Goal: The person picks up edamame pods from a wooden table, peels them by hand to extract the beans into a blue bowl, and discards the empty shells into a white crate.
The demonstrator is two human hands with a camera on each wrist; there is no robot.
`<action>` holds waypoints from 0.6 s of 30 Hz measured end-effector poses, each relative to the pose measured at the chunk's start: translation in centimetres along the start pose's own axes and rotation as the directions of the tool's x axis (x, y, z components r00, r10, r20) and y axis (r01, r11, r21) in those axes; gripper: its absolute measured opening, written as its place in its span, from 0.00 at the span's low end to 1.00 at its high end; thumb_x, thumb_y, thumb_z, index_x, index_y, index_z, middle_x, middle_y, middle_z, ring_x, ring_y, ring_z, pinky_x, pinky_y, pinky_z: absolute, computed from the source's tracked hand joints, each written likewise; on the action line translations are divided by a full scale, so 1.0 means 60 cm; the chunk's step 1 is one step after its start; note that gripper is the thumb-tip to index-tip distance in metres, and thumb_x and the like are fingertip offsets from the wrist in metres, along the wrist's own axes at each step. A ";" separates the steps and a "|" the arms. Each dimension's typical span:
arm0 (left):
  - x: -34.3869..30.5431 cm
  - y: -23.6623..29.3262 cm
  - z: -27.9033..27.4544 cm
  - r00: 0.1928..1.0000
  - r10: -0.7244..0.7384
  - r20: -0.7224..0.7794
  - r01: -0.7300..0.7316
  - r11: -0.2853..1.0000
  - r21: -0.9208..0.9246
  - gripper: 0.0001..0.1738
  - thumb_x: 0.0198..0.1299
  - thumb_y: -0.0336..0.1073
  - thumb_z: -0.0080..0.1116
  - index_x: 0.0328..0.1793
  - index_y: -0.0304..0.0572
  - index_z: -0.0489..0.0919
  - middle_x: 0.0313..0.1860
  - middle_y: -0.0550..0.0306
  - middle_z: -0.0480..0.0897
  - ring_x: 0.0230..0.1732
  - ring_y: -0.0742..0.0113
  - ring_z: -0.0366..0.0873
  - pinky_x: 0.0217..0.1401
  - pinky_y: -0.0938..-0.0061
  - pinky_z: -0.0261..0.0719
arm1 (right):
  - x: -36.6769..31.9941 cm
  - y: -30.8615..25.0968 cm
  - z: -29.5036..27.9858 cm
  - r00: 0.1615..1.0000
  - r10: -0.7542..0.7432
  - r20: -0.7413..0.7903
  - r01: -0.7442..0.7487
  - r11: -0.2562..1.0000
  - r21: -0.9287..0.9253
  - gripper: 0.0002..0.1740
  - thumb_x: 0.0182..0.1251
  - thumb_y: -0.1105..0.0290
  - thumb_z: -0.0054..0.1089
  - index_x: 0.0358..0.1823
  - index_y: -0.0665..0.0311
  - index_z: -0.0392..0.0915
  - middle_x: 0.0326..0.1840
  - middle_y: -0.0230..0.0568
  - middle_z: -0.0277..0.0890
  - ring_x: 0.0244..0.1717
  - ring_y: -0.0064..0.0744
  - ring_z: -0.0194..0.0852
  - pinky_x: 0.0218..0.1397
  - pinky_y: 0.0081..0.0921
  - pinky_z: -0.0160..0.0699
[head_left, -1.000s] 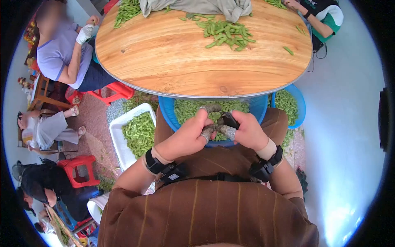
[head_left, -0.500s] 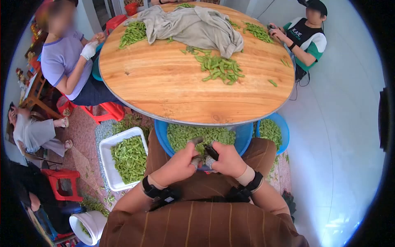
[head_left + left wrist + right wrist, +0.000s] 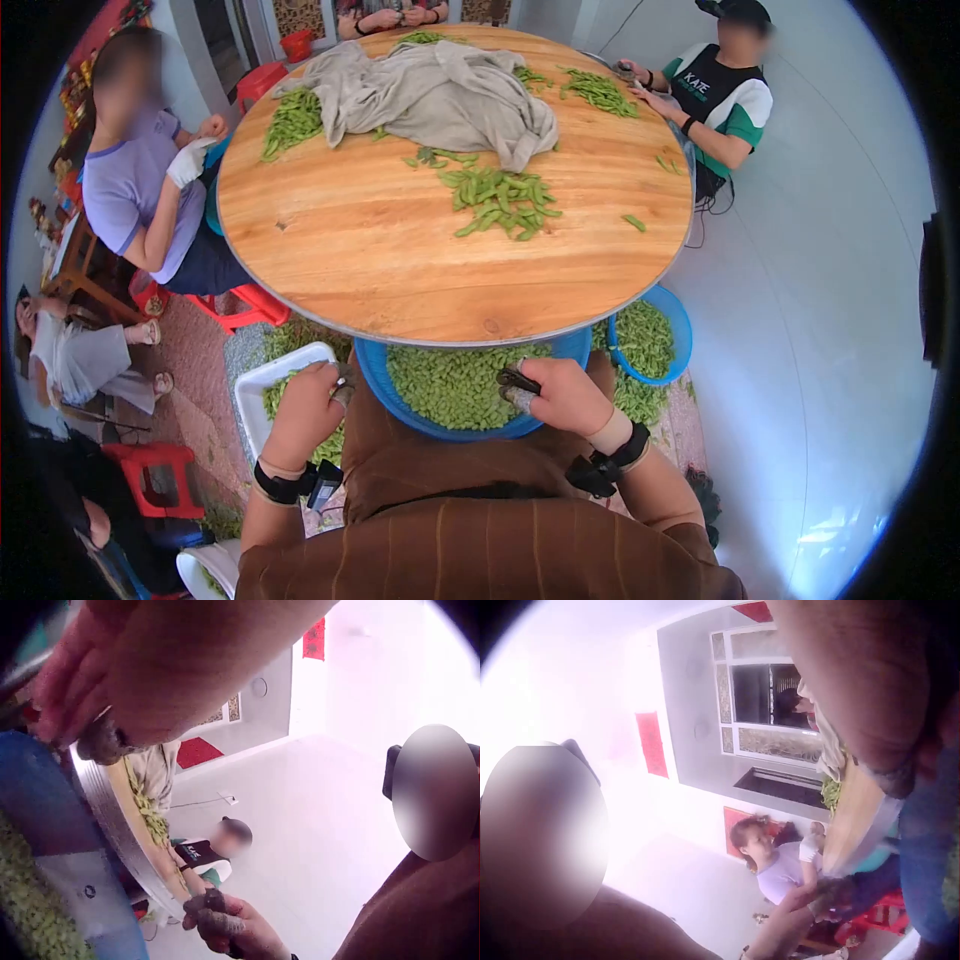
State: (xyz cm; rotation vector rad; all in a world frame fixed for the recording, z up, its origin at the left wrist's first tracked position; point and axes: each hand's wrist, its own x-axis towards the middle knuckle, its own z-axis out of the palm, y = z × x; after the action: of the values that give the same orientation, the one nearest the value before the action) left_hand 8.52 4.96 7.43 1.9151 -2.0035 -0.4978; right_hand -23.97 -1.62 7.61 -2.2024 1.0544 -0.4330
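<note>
My left hand (image 3: 305, 408), its fingertips wrapped in grey, hangs over the right edge of the white tray (image 3: 250, 420) of green pods. Its fingers look curled in the left wrist view, but whether anything lies between them is hidden. The right hand (image 3: 568, 396) grips a small dark tool (image 3: 516, 381) above the right side of the blue basin (image 3: 376, 392), which holds shelled green beans (image 3: 450, 388). In the left wrist view the right hand (image 3: 240, 930) also shows, with grey-wrapped fingers around the dark tool.
The round wooden table (image 3: 350, 270) stands just beyond the basin, bearing pod piles (image 3: 500, 203) and a grey cloth (image 3: 430, 95). A smaller blue basket (image 3: 684, 335) is at right. People sit around the table; a red stool (image 3: 155, 475) and white bucket (image 3: 208, 568) are at left.
The hands, together above the basin before, have parted: the left has moved left to the tray, while the right stays over the basin with the tool. The head view shows more of the table's far side.
</note>
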 end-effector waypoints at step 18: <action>0.142 0.029 0.046 0.933 0.160 -0.321 -0.232 0.952 -0.198 0.14 0.47 0.26 0.55 0.42 0.39 0.81 0.30 0.44 0.75 0.33 0.43 0.74 0.34 0.60 0.72 | 0.132 0.300 -0.240 0.724 0.189 -0.663 -0.596 0.657 -0.463 0.10 0.56 0.68 0.55 0.35 0.67 0.76 0.32 0.60 0.77 0.38 0.61 0.76 0.42 0.49 0.75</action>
State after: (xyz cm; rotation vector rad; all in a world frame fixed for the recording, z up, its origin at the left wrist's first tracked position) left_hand 5.30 -3.40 5.71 1.5258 -1.8228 -0.3447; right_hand -37.02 -22.15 6.11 -2.3237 2.3042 -0.5866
